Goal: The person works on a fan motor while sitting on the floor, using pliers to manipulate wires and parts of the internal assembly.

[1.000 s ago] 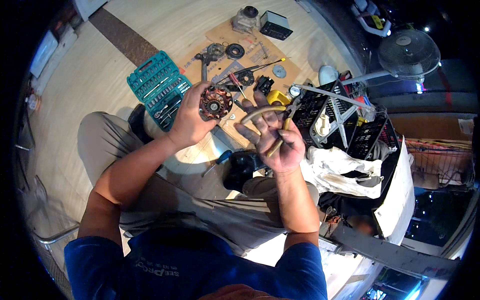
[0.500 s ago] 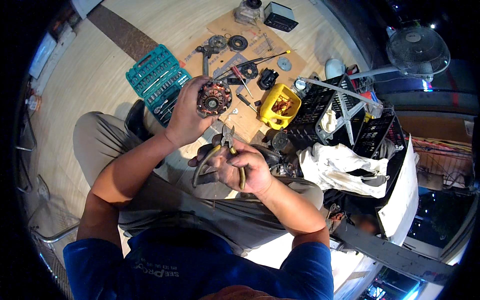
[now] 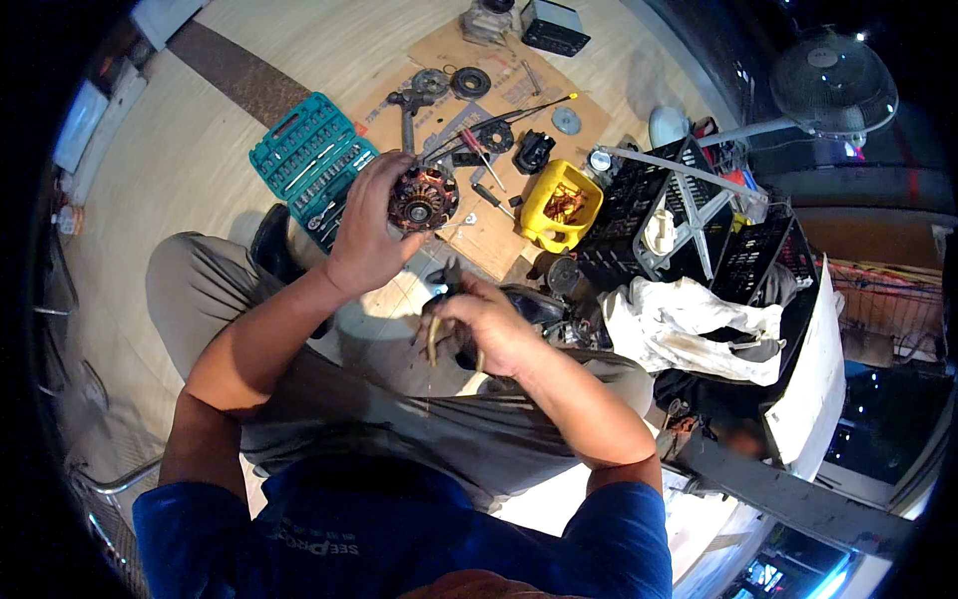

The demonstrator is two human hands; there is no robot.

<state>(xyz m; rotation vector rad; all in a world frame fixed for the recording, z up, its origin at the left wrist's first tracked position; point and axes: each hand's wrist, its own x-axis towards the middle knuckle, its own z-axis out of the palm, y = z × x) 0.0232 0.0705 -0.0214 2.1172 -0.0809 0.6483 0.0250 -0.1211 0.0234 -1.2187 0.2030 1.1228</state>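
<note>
My left hand (image 3: 361,232) grips a round motor part with copper windings (image 3: 421,203), held up above the cardboard, its centre facing the camera. Lower and to the right, my right hand (image 3: 471,327) is closed on yellow-handled cutting pliers (image 3: 431,337), whose jaws are smeared and partly hidden. Around the held part lie a teal socket-set case (image 3: 301,135), screwdrivers (image 3: 480,151), a hammer (image 3: 407,120) and a yellow cut-open jug (image 3: 559,210) with copper scraps inside.
The cardboard sheet (image 3: 584,130) carries several dark discs and fittings, with a boxy unit (image 3: 552,28) beyond. Black crates (image 3: 619,250), a white cloth (image 3: 684,329) and a pedestal fan (image 3: 828,85) stand or lie at the right. My crossed legs (image 3: 190,290) fill the lower middle.
My right hand has come down and leftward with the pliers and turned, its fingers now more curled round them, uncovering the yellow jug. My left hand has shifted slightly up and left.
</note>
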